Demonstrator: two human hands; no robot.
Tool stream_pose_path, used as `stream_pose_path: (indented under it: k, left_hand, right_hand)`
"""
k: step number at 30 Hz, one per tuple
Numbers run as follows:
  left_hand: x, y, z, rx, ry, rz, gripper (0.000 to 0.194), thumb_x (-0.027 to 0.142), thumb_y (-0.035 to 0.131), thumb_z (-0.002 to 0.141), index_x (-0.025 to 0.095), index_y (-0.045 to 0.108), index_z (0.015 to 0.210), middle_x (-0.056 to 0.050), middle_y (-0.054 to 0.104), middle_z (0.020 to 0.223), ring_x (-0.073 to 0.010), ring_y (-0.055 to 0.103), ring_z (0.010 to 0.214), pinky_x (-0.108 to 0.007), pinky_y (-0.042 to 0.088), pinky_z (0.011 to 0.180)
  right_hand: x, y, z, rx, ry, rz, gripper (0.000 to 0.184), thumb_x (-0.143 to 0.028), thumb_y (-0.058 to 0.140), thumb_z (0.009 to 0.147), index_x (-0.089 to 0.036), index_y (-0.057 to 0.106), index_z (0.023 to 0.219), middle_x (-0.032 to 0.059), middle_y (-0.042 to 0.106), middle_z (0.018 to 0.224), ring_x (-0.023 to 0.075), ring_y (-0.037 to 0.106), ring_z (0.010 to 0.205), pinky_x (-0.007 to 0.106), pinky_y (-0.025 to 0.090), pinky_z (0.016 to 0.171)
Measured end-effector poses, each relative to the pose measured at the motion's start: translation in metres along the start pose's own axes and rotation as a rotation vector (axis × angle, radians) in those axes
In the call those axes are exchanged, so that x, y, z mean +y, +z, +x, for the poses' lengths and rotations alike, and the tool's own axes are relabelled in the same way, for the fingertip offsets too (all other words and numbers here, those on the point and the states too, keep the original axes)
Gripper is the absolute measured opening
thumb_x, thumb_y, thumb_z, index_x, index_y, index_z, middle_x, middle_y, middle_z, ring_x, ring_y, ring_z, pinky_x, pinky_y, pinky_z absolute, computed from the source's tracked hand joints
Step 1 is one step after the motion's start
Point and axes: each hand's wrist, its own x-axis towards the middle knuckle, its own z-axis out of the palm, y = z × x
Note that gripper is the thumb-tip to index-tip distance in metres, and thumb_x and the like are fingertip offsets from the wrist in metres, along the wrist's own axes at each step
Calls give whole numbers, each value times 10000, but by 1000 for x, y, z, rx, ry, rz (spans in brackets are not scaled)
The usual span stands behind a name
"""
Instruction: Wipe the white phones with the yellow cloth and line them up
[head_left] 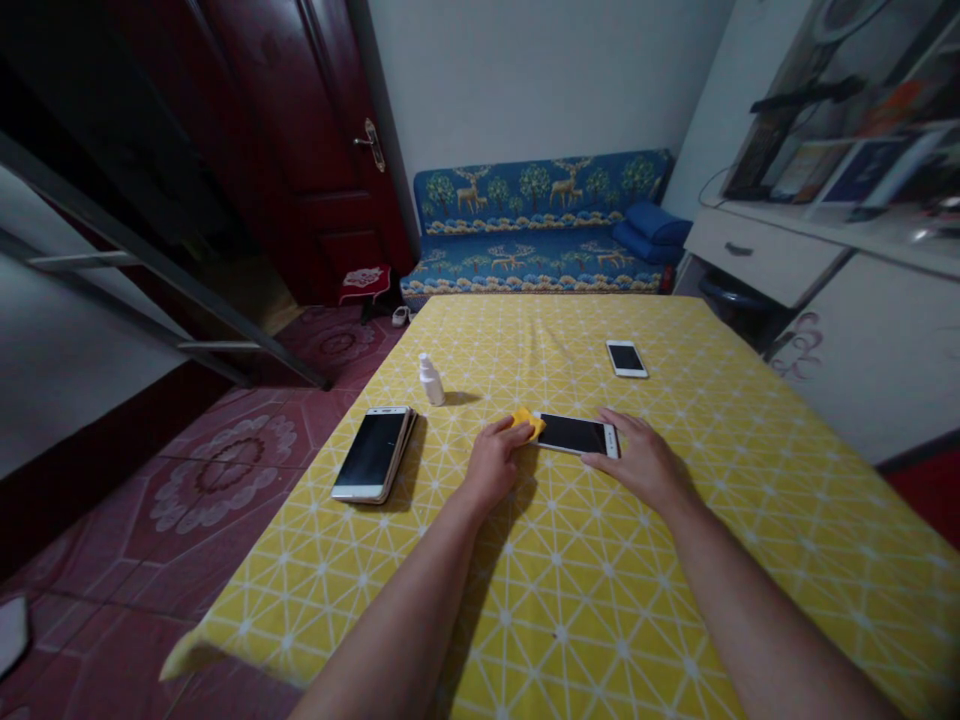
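A white-framed smartphone (574, 434) with a dark screen lies sideways on the yellow patterned tablecloth (555, 570). My right hand (641, 460) grips its right end, thumb on the near edge and fingers on the far edge. In the fingers of my left hand (496, 458) is a yellow cloth (529, 422), pressed against the phone's left end. Left of my hands stands a small white spray bottle (431, 380), upright. A larger smartphone (373, 455) rests on something at the table's left side. Farther back on the right lies a smaller white phone (626, 358).
Beyond the table is a blue sofa (510, 262) with folded blue cushions (654, 230). A white cabinet (862, 330) stands along the right. On the left are a dark red door (300, 130), a metal ladder (157, 265) and a small stool (365, 282).
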Motion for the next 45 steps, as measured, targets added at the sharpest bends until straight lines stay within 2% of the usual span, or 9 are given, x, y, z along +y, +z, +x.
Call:
stream_pose_path:
  k: [4, 8, 14, 18, 24, 28, 35, 45]
  left_hand:
    - [-4, 3, 0, 0, 24, 38, 734, -93, 475, 644, 223, 637, 1287, -29, 620, 1350, -266, 444, 1382, -478, 390, 1142]
    - [-4, 4, 0, 7, 29, 52, 725, -97, 489, 650, 226, 641, 1280, -46, 628, 1338, -277, 451, 1377, -491, 397, 1135]
    - [-4, 4, 0, 4, 37, 51, 751, -100, 486, 638, 247, 631, 1288, -21, 620, 1352, -271, 446, 1381, -499, 379, 1145]
    - [-5, 5, -1, 17, 29, 31, 738, -82, 482, 649, 267, 629, 1283, -6, 617, 1358, -245, 444, 1383, -484, 375, 1149]
    - [-3, 4, -1, 22, 12, -21, 719, -56, 489, 657, 259, 633, 1287, -19, 608, 1369, -261, 444, 1383, -501, 360, 1160]
    - [-5, 4, -1, 31, -3, -63, 699, -31, 488, 662, 259, 638, 1280, -11, 613, 1363, -251, 432, 1392, -502, 345, 1169]
    - [-1, 2, -1, 19, -4, -47, 696, -38, 489, 661, 251, 648, 1273, -21, 623, 1349, -269, 443, 1383, -502, 364, 1160]
    - [-2, 5, -2, -15, -2, -5, 735, -70, 522, 662, 262, 611, 1311, -23, 577, 1396, -278, 400, 1414, -547, 332, 1166]
  right_hand:
    - [-1, 7, 0, 79, 5, -73, 618, -389, 784, 692, -189, 609, 1250, 143, 676, 1193, 327, 626, 1106, 480, 504, 966]
    - [-2, 7, 0, 101, 26, -94, 624, -397, 798, 677, -215, 611, 1243, 125, 695, 1150, 322, 642, 1058, 473, 518, 929]
    - [-2, -3, 1, 8, 13, 0, 684, -374, 811, 657, -226, 593, 1288, 112, 700, 1151, 309, 651, 1061, 463, 527, 917]
    - [3, -6, 1, -31, -55, 52, 712, -354, 820, 655, -238, 580, 1314, 97, 683, 1193, 289, 642, 1084, 448, 516, 953]
    - [5, -10, -3, -83, -115, 71, 743, -385, 834, 647, -248, 563, 1325, 83, 676, 1213, 279, 639, 1091, 440, 509, 963]
    - [-2, -7, -3, -33, -60, 50, 761, -409, 833, 641, -240, 553, 1329, 78, 701, 1136, 276, 659, 1035, 424, 525, 914]
    - [-10, 0, -2, 78, -6, -90, 647, -473, 780, 676, -209, 607, 1241, 99, 716, 1075, 289, 663, 992, 433, 522, 871]
    - [-22, 2, -5, 96, 64, -242, 600, -527, 746, 689, -229, 634, 1198, 112, 677, 1078, 315, 622, 999, 453, 490, 841]
